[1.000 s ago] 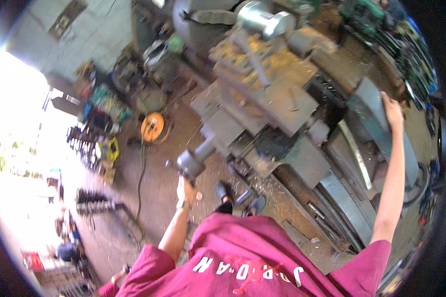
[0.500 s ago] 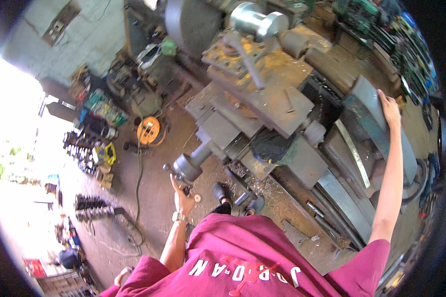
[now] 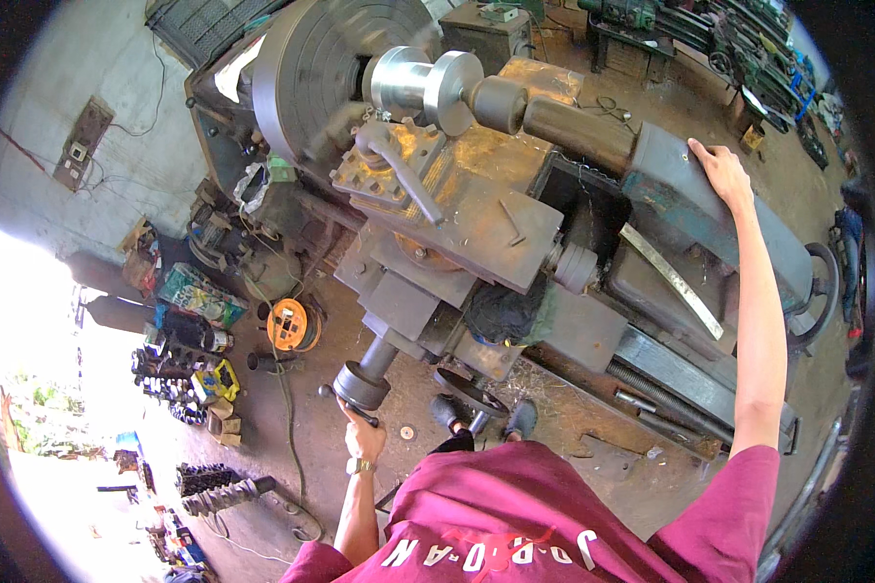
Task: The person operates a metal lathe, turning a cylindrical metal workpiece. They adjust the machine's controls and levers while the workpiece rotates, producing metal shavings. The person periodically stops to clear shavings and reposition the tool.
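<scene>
My left hand, with a watch on its wrist, is closed around the crank handle of a round grey dial hub on the lathe's cross-slide shaft. My right arm is stretched out, and its hand lies flat on top of the grey-green tailstock. Between the large chuck and the tailstock end sits a shiny spool-shaped metal workpiece. Beside it the tool post carries a long clamping lever. A dark cloth lies on the carriage.
A handwheel sticks out near my shoes. An orange cable reel stands on the floor at left, with a cord trailing from it. Dark ribbed shafts lie nearer. A flat metal strip rests beside the tailstock.
My view has shifted, showing more of the chuck and workpiece. My left fingers, stretched up by the crank before, are now wrapped around its handle. The right hand stays on the tailstock.
</scene>
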A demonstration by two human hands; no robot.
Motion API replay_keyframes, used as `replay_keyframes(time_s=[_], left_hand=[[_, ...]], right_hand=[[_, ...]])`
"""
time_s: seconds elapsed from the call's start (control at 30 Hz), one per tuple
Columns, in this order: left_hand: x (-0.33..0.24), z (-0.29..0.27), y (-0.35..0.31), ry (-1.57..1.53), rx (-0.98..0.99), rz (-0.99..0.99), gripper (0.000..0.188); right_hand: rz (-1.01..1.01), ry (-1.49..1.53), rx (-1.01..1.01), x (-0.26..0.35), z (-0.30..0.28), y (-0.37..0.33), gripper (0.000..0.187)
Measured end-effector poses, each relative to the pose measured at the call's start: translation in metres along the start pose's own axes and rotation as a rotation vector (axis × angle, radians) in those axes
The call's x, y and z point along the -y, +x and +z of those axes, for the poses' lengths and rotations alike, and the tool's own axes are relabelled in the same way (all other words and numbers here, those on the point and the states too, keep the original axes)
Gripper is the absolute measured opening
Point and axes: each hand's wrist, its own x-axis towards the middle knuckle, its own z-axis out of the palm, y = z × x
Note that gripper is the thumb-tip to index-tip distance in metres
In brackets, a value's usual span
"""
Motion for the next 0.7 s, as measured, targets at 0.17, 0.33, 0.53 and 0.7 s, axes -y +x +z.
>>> replay_keyframes(time_s=[0.17, 0.33, 0.53, 0.7], left_hand=[[0.011, -0.015, 0.010, -0.167, 0.182, 0.072, 0.115], [0.015, -0.040, 0.025, -0.208, 0.392, 0.070, 0.109], [0.020, -0.086, 0.051, -0.597, 0.900, -0.086, 0.097], [0.031, -0.108, 0.097, -0.882, 1.396, -0.441, 0.078]], right_hand=[[0.023, 0.011, 0.029, 0.002, -0.002, -0.001, 0.071], [0.017, 0.016, 0.071, 0.002, -0.003, 0.000, 0.071], [0.016, -0.003, 0.033, 0.000, -0.001, 0.000, 0.072], [-0.002, 0.010, 0.050, 0.002, -0.004, -0.001, 0.073]])
